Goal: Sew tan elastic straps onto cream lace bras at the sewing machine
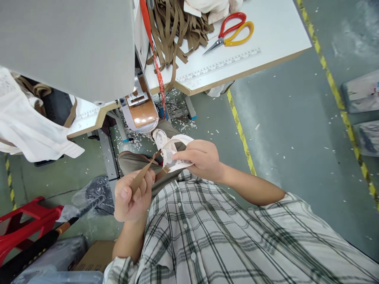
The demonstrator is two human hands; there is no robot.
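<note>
Over my lap, my left hand (133, 195) is closed on a brown fabric strap (141, 176), which runs up from my fist to a white lace garment piece (168, 152). My right hand (203, 159) pinches that white piece between thumb and fingers, to the right of the strap. A short brown strap end (166, 169) shows at the lower edge of the white fabric. The garment's exact kind is hard to make out. Just beyond my hands is the sewing machine's brown, rounded arm with a metal presser plate (137, 99).
Scissors with red and yellow handles (233, 33) lie on the white worktable (278, 23) near a pile of brown straps (174, 27). White fabric (38, 118) hangs at the left. A red stool (32, 225) and a cardboard box (94, 256) stand lower left.
</note>
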